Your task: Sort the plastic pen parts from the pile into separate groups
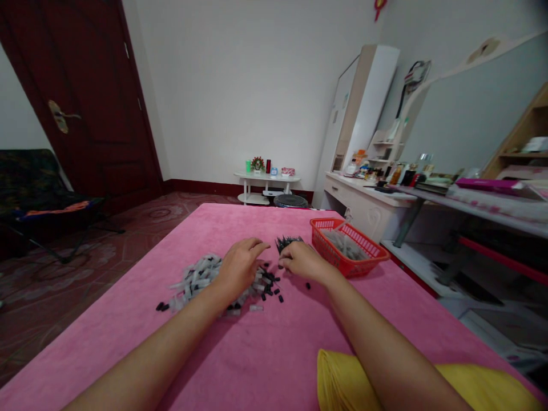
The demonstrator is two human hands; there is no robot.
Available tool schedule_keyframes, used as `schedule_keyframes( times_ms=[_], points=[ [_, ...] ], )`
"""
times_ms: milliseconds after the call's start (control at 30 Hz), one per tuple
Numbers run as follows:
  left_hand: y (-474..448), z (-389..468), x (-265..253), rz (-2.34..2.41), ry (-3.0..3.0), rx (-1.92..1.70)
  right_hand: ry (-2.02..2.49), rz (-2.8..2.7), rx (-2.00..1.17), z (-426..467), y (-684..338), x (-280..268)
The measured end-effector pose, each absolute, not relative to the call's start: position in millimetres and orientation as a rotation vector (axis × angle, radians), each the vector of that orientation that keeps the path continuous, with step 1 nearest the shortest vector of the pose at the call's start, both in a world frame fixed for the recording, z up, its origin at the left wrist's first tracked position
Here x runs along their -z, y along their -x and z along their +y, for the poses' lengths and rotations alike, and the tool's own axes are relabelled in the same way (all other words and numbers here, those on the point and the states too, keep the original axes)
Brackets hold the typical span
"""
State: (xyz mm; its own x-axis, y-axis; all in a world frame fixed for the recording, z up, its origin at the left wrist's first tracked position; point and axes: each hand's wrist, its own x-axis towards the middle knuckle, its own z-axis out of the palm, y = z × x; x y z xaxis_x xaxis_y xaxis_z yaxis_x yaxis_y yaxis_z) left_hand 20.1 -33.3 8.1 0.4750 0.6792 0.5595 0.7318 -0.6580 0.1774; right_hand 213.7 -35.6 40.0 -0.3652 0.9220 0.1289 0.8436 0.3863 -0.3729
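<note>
My left hand (240, 264) lies over a heap of small translucent plastic caps (199, 277), its index finger stretched to the right and the fingers apart. Under and beside that hand, small black cylindrical pieces (269, 282) are scattered at the heap's right side. My right hand (303, 261) is closed in a pinch, just in front of a bundle of thin dark pointed pieces (287, 242). What its fingertips hold is too small to make out. A single black piece (307, 285) sits on the cloth below the right hand.
A red plastic basket (372, 264) with translucent pieces stands right of my right hand. The pink cloth (257, 354) covers the table. Yellow fabric (342, 379) lies at the front right, under my right forearm. A cluttered dressing table (355, 197) stands beyond on the right.
</note>
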Motion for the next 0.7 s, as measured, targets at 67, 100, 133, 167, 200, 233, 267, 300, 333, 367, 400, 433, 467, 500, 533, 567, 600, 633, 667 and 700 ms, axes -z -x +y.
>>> schedule_keyframes(
  times_ms=[67, 100, 133, 167, 200, 233, 267, 300, 333, 367, 400, 433, 467, 500, 533, 567, 600, 633, 667, 700],
  points=[
    [-20, -32, -2, -1.244, 2.648, 0.886, 1.616, -2.289, -0.37, -32, -220, -41],
    [-21, -31, 0, -1.239, 2.664, 0.853, 1.633, -2.281, -0.376, -32, -221, -41],
    [-21, -31, 2, -1.239, 2.674, 0.822, 1.639, -2.286, -0.376, -32, -221, -40],
    [-21, -32, 4, -1.248, 2.676, 0.795, 1.641, -2.304, -0.368, -33, -220, -40],
    [-22, -33, 5, -1.262, 2.673, 0.768, 1.649, -2.329, -0.349, -35, -218, -39],
    [-23, -35, 6, -1.275, 2.667, 0.739, 1.668, -2.357, -0.319, -38, -214, -37],
    [-25, -37, 7, -1.284, 2.66, 0.711, 1.702, -2.384, -0.281, -41, -210, -36],
    [-26, -40, 8, -1.284, 2.655, 0.687, 1.748, -2.41, -0.243, -44, -205, -33],
    [-28, -42, 9, -1.276, 2.656, 0.665, 1.795, -2.437, -0.209, -47, -200, -31],
    [-30, -44, 10, -1.261, 2.662, 0.646, 1.834, -2.462, -0.18, -50, -195, -29],
    [-32, -46, 12, -1.243, 2.673, 0.63, 1.862, -2.485, -0.161, -52, -191, -27],
    [-33, -48, 14, -1.227, 2.684, 0.618, 1.875, -2.504, -0.145, -54, -187, -25],
    [-35, -49, 17, -1.215, 2.692, 0.61, 1.879, -2.517, -0.132, -55, -185, -24],
    [-35, -50, 19, -1.211, 2.693, 0.607, 1.878, -2.523, -0.124, -55, -183, -23],
    [-36, -50, 20, -1.211, 2.691, 0.61, 1.879, -2.524, -0.125, -55, -183, -24],
    [-36, -50, 22, -1.217, 2.687, 0.618, 1.886, -2.525, -0.145, -53, -185, -25],
    [-36, -49, 22, -1.229, 2.682, 0.627, 1.902, -2.521, -0.176, -51, -188, -27],
    [-35, -49, 23, -1.243, 2.68, 0.633, 1.926, -2.504, -0.202, -49, -192, -30],
    [-35, -49, 23, -1.256, 2.681, 0.633, 1.96, -2.468, -0.209, -46, -198, -32],
    [-34, -48, 23, -1.266, 2.685, 0.628, 2.003, -2.416, -0.194, -42, -204, -34]
  ],
)
